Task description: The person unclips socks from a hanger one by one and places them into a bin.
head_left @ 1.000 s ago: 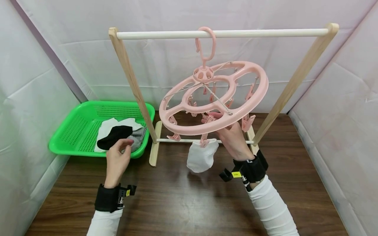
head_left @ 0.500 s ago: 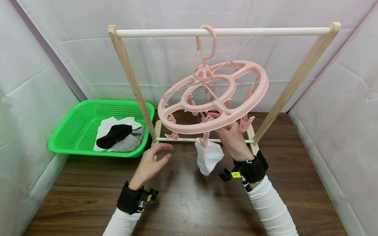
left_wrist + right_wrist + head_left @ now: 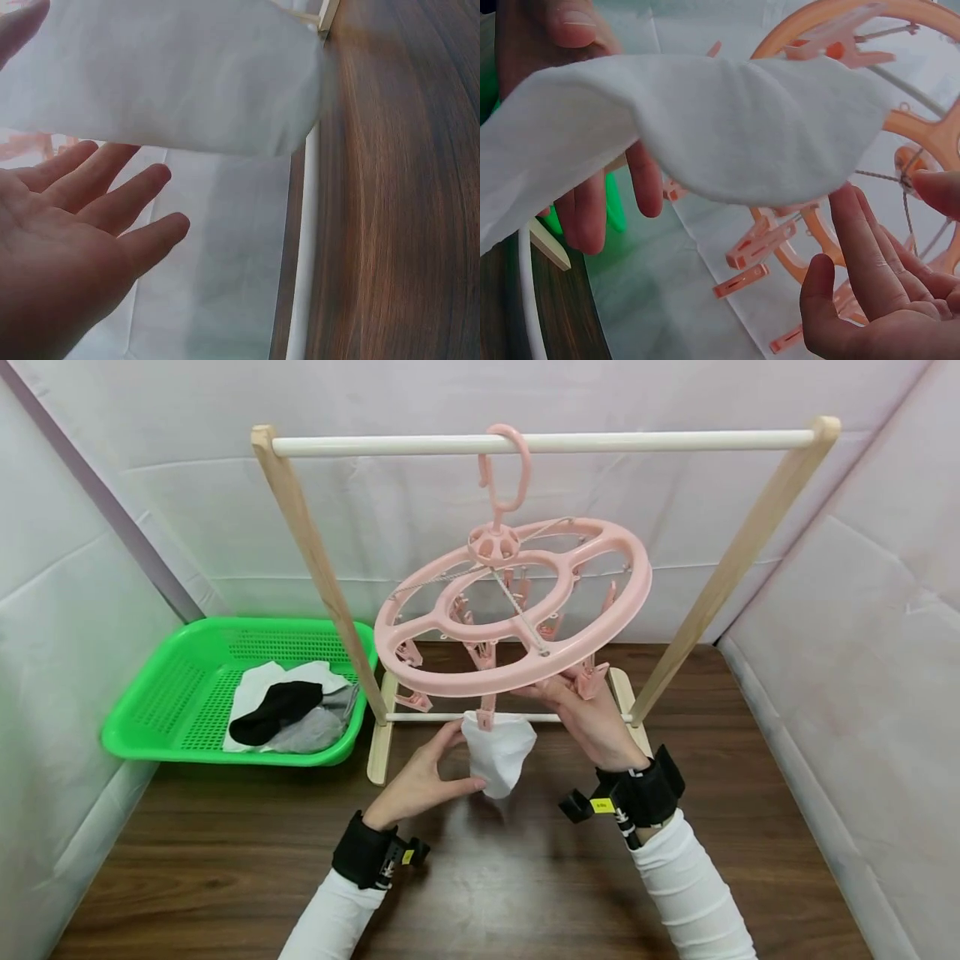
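A white sock [image 3: 501, 756] hangs from a pink clothespin [image 3: 486, 713] at the front of the round pink clip hanger [image 3: 450, 685]. My left hand [image 3: 420, 783] is at the sock's left side, fingers extended and thumb near its lower end. In the left wrist view, several fingers of that hand [image 3: 67, 240] spread below the cloth. My right hand [image 3: 592, 727] reaches under the hanger's front rim, beside another clothespin [image 3: 591, 680]. Its straight fingers come right up to the sock's edge in the right wrist view, beside hanging clothespins [image 3: 761, 244].
A wooden stand [image 3: 697, 602] with a white bar [image 3: 645, 441] carries the hanger by its hook [image 3: 523, 468]. At left, a green basket [image 3: 180, 747] contains a black sock [image 3: 276, 712], a grey one [image 3: 309, 732] and white cloth [image 3: 251, 689]. White fabric walls surround the wooden table [image 3: 480, 893].
My left hand has moved right from beside the basket to the white sock. The sock has swung and turned on its clothespin. My right hand stays under the rim, its fingers now straighter.
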`<state>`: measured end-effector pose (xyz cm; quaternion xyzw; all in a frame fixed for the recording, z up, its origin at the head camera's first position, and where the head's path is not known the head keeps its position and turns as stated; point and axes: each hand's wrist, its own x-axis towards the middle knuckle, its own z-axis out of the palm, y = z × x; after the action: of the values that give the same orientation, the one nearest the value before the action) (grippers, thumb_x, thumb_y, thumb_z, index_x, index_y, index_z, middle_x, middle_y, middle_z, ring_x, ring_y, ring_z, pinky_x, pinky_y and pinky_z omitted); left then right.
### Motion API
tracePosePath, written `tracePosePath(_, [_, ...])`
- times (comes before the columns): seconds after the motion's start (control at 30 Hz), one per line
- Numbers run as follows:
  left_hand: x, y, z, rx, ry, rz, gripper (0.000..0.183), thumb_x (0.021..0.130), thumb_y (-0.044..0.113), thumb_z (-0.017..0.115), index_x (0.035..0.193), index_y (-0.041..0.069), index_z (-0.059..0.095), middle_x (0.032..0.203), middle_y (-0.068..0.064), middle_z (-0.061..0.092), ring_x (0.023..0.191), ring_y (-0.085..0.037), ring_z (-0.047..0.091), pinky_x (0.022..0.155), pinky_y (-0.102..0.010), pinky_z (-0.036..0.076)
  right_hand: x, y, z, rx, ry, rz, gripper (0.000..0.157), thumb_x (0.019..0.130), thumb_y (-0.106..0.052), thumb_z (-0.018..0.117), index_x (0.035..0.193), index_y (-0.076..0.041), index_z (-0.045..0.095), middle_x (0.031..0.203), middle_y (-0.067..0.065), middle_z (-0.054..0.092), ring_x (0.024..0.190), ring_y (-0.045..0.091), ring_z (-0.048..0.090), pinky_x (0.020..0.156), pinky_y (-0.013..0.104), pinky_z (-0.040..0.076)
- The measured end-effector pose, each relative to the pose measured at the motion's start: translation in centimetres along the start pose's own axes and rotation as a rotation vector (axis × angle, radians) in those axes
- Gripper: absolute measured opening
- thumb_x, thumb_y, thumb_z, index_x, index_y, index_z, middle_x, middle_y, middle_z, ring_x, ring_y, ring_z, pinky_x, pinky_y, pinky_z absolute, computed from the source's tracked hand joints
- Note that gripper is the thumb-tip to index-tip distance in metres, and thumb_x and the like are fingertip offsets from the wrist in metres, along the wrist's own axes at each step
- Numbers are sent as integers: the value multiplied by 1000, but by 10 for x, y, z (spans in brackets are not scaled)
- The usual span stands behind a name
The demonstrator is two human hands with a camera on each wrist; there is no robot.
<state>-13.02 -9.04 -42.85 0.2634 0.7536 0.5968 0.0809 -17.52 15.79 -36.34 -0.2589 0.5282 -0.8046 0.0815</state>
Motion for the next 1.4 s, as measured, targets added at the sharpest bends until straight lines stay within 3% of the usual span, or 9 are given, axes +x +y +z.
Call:
tracePosePath(0.13, [-2, 0, -1, 4, 0, -19, 77, 83, 6, 76, 147, 9, 33, 140, -12, 48, 131, -27, 42, 108, -48, 31, -3, 3, 0, -51, 2, 42, 34, 99, -6, 54, 133, -1, 52, 124, 14, 61, 112, 32, 59, 105, 49, 34])
tracePosePath(0.33, [-5, -4, -2, 25, 14, -27, 78, 84, 7, 76, 148, 6, 32, 138, -14, 47, 129, -29, 44, 107, -49, 32, -11, 4, 10, -224, -5, 104, 30, 99, -12, 57, 122, 7, 58, 110, 14, 67, 109, 29, 61, 101, 49, 38])
tracePosePath(0.6, [-8, -4, -3, 26, 39, -48, 74, 84, 11, 77, 146, 10, 37, 134, -12, 51, 120, -27, 52, 103, -50, 37, -18, 13, 23, -364, -23, 165, 34, 99, -22, 59, 127, -3, 61, 126, 10, 61, 117, 21, 53, 98, 36, 41])
tracePosePath(0.8, [-13, -5, -1, -7, 18, -32, 70, 85, 7, 75, 145, 7, 39, 129, -12, 55, 116, -25, 55, 100, -47, 41, -14, 21, 34, -320, -121, 114, 47, 94, -22, 66, 136, -3, 54, 131, 11, 57, 117, 24, 54, 91, 33, 46])
tracePosePath(1.07, [-17, -6, 5, -19, -4, -41, 57, 86, 7, 74, 135, 2, 46, 121, -12, 60, 106, -22, 59, 89, -43, 48, 8, 14, 48, -500, -192, -24, 55, 87, -11, 74, 137, -6, 52, 131, 7, 57, 126, 25, 47, 104, 43, 34])
tracePosePath(1.17, [-18, -5, 6, -4, -5, -40, 56, 87, 7, 73, 135, 1, 47, 120, -13, 60, 104, -23, 60, 86, -40, 50, 15, 11, 53, -495, -206, -22, 59, 87, -10, 74, 140, -7, 49, 134, 7, 55, 128, 21, 46, 107, 41, 32])
tracePosePath(1.3, [-19, -6, 8, -20, -21, -42, 58, 88, 6, 71, 139, 1, 44, 121, -15, 59, 104, -24, 60, 85, -36, 51, 20, 8, 57, -494, -213, 32, 61, 87, -20, 75, 140, -8, 48, 135, 6, 54, 123, 19, 48, 104, 41, 33])
tracePosePath(1.4, [-20, -7, 9, -43, -36, -40, 60, 89, 5, 70, 141, 1, 41, 122, -16, 57, 106, -24, 60, 87, -38, 51, 21, 6, 58, -510, -225, 71, 63, 87, -30, 75, 140, -8, 49, 132, 4, 55, 111, 20, 53, 94, 41, 39])
